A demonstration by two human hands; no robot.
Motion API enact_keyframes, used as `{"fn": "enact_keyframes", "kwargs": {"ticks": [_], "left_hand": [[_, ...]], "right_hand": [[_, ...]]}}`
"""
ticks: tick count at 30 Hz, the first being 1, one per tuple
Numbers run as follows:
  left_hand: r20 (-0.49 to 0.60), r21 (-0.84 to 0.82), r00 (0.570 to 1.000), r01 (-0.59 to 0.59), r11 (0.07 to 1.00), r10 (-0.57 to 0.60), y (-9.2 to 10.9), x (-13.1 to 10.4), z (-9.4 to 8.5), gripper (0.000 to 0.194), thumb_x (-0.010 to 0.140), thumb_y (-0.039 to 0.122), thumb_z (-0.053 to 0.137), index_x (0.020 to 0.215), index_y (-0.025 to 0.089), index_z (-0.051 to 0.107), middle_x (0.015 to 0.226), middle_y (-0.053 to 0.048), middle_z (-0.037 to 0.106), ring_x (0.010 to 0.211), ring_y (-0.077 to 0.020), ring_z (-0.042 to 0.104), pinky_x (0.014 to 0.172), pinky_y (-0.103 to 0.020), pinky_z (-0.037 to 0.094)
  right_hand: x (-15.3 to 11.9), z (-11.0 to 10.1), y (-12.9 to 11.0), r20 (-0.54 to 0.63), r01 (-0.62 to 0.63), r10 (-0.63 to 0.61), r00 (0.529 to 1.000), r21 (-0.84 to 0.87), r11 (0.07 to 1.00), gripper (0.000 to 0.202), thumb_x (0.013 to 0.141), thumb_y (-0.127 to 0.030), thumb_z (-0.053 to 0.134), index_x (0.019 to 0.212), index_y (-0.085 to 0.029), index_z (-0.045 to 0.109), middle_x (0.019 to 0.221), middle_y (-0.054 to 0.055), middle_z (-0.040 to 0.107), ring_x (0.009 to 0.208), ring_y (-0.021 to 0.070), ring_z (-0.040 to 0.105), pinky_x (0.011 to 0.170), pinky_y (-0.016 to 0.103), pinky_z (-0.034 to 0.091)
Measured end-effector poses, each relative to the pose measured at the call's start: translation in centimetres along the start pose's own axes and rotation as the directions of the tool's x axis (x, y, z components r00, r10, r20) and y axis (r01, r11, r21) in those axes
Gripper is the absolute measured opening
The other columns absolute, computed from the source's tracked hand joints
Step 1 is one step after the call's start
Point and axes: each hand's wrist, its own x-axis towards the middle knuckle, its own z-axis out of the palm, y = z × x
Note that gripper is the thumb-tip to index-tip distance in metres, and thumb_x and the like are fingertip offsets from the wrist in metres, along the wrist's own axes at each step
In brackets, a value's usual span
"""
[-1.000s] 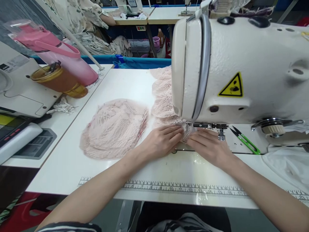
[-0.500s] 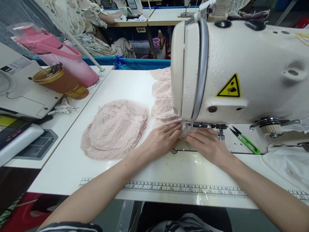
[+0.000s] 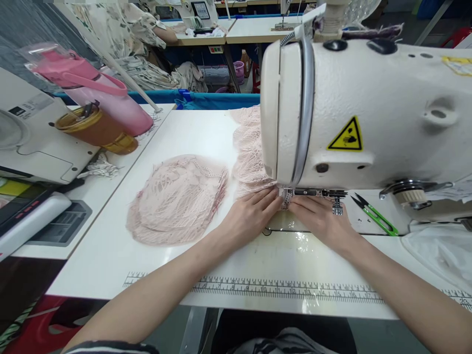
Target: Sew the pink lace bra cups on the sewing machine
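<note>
My left hand (image 3: pixel 254 211) lies flat on the pink lace fabric (image 3: pixel 249 152), its fingers pointing toward the presser foot (image 3: pixel 288 194). On the other side of the foot, my right hand (image 3: pixel 320 216) rests with its fingers stretched out, its fingertips partly under the metal parts of the white sewing machine (image 3: pixel 368 108). A narrow strip of lace shows between the two hands at the foot. The lace runs back along the left side of the machine head. A separate pile of pink lace pieces (image 3: pixel 179 199) sits to the left.
Green thread snips (image 3: pixel 376 215) lie right of my right hand, near white fabric (image 3: pixel 438 250). At the left stand a pink bottle (image 3: pixel 106 98) and a brown cup (image 3: pixel 99 130). A ruler strip (image 3: pixel 287 290) follows the front edge. Another person's arm (image 3: pixel 165 34) shows behind.
The lace strip between my hands has shortened toward the foot. My hands remain on either side of it, with my left fingertips slightly farther right. The whole view has shifted slightly.
</note>
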Motion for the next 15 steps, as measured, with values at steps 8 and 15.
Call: {"fn": "enact_keyframes", "kwargs": {"ticks": [8, 15], "left_hand": [[0.056, 0.017, 0.998, 0.002, 1.000, -0.003, 0.4, 0.0, 0.0, 0.036, 0.094, 0.009, 0.050, 0.128, 0.012, 0.059, 0.124, -0.015, 0.064, 0.121, -0.0282, 0.059, 0.098, -0.042, 0.054], [0.071, 0.009, 0.997, 0.020, 1.000, -0.021, 0.4, 0.1, 0.3, 0.035, 0.097, 0.018, 0.048, 0.131, 0.013, 0.058, 0.126, -0.016, 0.063, 0.121, -0.0280, 0.058, 0.098, -0.043, 0.052]], "right_hand": [[-0.5, 0.9, 0.0, -0.100, -0.134, 0.136, 0.986, 0.020, 0.991, 0.025, 0.096, -0.017, 0.044, 0.091, -0.023, 0.068, 0.101, 0.001, 0.073, 0.067, 0.0145, 0.061, 0.061, 0.030, 0.044], [0.6, 0.3, 0.2, -0.033, -0.282, 0.297, 0.954, 0.231, 0.931, 0.027, 0.096, -0.019, 0.046, 0.079, -0.023, 0.066, 0.076, -0.001, 0.069, 0.071, 0.0137, 0.061, 0.070, 0.028, 0.047]]}}
